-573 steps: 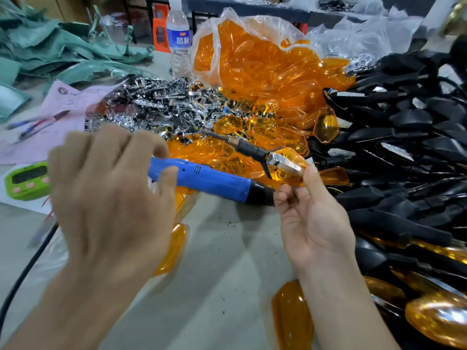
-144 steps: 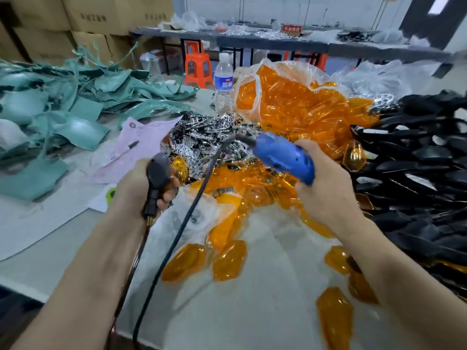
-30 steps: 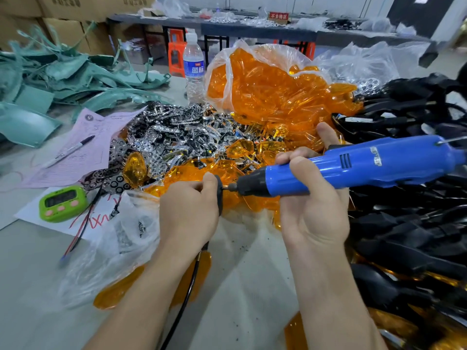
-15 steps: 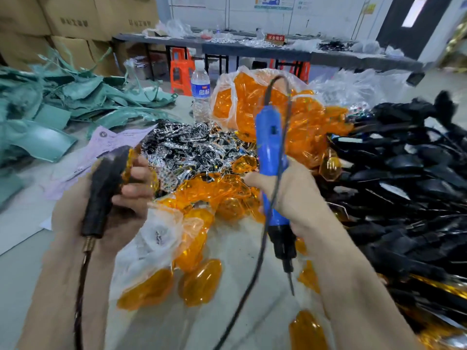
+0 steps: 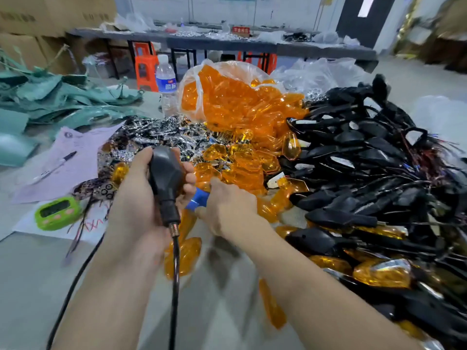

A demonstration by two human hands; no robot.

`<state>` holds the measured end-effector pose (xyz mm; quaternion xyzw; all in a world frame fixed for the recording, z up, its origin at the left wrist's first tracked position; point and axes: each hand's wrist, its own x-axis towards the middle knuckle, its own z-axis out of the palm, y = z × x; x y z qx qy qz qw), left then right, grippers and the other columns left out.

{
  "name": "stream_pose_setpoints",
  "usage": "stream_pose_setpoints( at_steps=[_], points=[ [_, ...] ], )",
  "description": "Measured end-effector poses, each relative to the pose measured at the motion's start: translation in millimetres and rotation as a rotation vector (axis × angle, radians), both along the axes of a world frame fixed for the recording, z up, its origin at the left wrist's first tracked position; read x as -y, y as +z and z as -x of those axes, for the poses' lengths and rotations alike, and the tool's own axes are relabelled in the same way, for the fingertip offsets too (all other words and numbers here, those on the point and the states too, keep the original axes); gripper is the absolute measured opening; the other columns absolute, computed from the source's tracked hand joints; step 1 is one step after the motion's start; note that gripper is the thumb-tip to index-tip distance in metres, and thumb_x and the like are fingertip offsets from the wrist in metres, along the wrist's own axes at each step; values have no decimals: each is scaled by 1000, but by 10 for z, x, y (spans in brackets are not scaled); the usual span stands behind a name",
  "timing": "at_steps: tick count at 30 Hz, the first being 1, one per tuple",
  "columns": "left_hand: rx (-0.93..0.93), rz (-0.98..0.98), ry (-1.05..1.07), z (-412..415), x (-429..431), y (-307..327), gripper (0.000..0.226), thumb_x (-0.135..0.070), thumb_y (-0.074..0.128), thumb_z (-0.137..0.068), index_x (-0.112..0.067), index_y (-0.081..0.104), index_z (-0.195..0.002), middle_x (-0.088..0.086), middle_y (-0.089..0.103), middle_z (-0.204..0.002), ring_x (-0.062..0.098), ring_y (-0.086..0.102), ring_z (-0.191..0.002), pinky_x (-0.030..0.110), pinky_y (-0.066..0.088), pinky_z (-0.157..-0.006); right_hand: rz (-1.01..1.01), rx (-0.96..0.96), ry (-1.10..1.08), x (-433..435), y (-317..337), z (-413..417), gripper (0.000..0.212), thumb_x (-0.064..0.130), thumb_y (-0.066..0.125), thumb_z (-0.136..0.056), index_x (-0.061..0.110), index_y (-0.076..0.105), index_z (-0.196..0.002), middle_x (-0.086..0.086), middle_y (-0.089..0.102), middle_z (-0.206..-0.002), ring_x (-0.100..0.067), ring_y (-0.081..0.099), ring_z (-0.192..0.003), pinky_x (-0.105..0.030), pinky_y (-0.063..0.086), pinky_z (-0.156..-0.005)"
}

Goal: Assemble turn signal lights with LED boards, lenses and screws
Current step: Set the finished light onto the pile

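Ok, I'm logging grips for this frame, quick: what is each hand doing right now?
Left hand: holds the black turn signal housing.
Right hand: grips the blue electric screwdriver.

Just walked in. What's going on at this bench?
A person is assembling turn signals. The left hand grips a black signal housing, its wire hanging down. The right hand holds a blue screwdriver close beside the housing; its tip is hidden. Loose orange lenses and a heap of black housings lie on the table.
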<state>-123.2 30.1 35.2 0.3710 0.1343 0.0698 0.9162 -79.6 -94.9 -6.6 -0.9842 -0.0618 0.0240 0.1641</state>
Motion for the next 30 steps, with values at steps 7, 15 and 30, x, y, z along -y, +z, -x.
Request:
stream_pose_setpoints(
  at_steps=[7, 15, 30],
  points=[
    [122, 77, 130, -64, 889, 234, 56, -46, 40, -110, -4, 77, -106, 13, 73, -102, 22, 72, -89, 32, 61, -86, -1199, -483, 111, 856, 894, 850, 26, 30, 51, -108, 10, 64, -98, -13, 68, -70, -20, 59, -47, -25, 50, -45],
    [269, -439, -257, -148, 1549, 120, 3, -21, 71, -97, -20, 73, -95, -4, 78, -89, 9, 74, -79, 26, 62, -69, -479, 86, -4, 2346, 1417, 819, 27, 2, 64, -94, 24, 77, -103, -2, 68, -57, -6, 52, -43, -17, 42, -45],
    [463, -1356, -657, -181, 1617, -475, 16, -30, 87, -78, -40, 79, -86, -22, 76, -80, -1, 73, -79, 18, 57, -67, 63, -185, -57, 2985, 670, 921, 17, 29, 84, -74, 45, 79, -78, 38, 66, -73, 8, 65, -71, -6, 46, -55]
  ],
)
